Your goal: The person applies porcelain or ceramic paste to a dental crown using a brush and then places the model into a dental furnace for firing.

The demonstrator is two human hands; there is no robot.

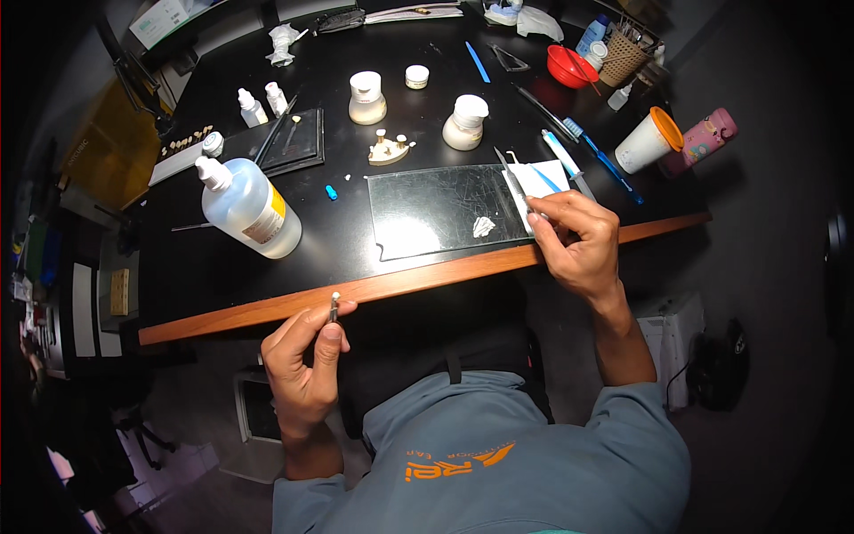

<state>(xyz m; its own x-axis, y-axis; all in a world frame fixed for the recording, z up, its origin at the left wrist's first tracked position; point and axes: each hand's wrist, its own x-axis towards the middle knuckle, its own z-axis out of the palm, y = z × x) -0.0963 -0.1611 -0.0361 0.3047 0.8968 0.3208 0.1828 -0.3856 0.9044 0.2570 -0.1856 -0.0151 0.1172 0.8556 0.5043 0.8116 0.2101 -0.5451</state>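
Black worktop [356, 240] with wooden front edge, dim grey floor [765, 267] around.

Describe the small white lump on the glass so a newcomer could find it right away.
Start at the black table with the wooden front edge, then find the clear glass slab lying flat near that edge. The white lump sits in the slab's lower right part, just left of the right hand; it is the only solid white blob there.

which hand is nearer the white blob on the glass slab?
Right. The right hand is at the glass slab's right edge, beside the white blob; the left hand is off the table, below its front edge.
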